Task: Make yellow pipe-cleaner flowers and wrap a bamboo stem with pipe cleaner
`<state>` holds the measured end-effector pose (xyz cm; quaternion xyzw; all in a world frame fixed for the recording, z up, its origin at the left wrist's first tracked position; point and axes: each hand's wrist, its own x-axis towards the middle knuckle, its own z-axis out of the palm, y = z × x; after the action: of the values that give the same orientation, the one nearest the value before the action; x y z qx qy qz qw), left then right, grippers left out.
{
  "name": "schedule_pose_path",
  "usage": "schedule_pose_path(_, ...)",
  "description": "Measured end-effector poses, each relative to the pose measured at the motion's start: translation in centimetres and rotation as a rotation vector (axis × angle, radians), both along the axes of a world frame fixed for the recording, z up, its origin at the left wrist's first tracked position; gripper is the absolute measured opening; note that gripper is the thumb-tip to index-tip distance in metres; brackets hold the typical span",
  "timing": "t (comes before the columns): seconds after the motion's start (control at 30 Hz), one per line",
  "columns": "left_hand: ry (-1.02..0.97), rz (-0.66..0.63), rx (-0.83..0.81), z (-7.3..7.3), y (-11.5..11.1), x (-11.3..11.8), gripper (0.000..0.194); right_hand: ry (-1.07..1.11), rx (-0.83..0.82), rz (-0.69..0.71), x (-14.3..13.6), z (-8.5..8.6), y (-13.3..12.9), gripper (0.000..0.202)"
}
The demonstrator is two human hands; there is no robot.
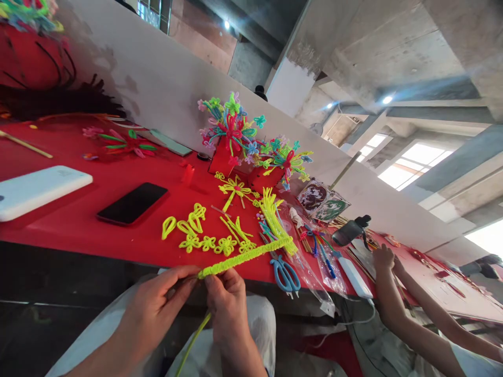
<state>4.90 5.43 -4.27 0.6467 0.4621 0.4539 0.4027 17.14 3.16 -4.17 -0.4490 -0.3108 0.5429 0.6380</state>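
Note:
My left hand [165, 296] pinches the near end of a stem wrapped in yellow-green pipe cleaner [243, 257]. Against that same end, the thumb and fingers of my right hand [230, 301] are closed on the wrapping. A loose tail of pipe cleaner [193, 343] hangs below, between my hands; its upper end is hidden by my fingers. The stem slants up to the right, over the table edge. Just beyond it lie several yellow-green pipe cleaner flowers [226, 245] and loops [195, 219]. A bundle of pipe cleaners [271, 209] lies by the stem's far end.
Blue-handled scissors [285, 273] overhang the edge of the red table [129, 238]. A black phone [132, 203] and a white device [43, 189] lie left. Flower bouquets [231, 128] stand at the back. A co-worker's hands [385, 259] are at the right, near a dark bottle [349, 230].

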Motion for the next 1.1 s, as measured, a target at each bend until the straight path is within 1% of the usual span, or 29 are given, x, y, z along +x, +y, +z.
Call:
schedule_pose_path(0.1, -0.043, 0.025, -0.079, 0.3, -0.1, 0.1, 0.024, 0.013, 0.004, -0.019, -0.1, -0.1, -0.1, 0.026)
schedule_pose_path(0.17, -0.055, 0.022, -0.097, 0.2, -0.1, 0.1, 0.024, 0.032, 0.020, -0.015, -0.1, -0.2, -0.1, 0.028)
schedule_pose_path(0.23, -0.054, 0.007, -0.086, 0.0, -0.1, 0.1, 0.022, 0.046, 0.037, -0.002, -0.1, -0.3, -0.1, 0.029)
schedule_pose_path(0.33, -0.043, -0.015, -0.024, -0.3, -0.3, -0.2, 0.020, 0.046, 0.074, 0.012, -0.1, -0.4, -0.2, 0.029)
schedule_pose_path(0.53, -0.056, -0.041, 0.085, -0.3, -0.3, -0.2, 0.018, 0.040, 0.116, 0.015, -0.2, -0.5, -0.4, 0.030)
schedule_pose_path(0.73, -0.069, -0.008, 0.049, -0.8, -0.5, -0.3, 0.018, 0.022, 0.127, 0.028, -0.1, -0.9, -0.4, 0.026)
schedule_pose_path(0.9, -0.055, -0.045, 0.027, -1.6, -0.6, -0.4, 0.021, -0.047, 0.079, 0.004, -0.2, -0.8, -0.4, 0.023)
schedule_pose_path(1.1, -0.063, -0.068, 0.043, -1.4, -0.6, -0.3, 0.024, -0.038, 0.074, -0.033, -0.4, -0.8, -0.6, 0.017)
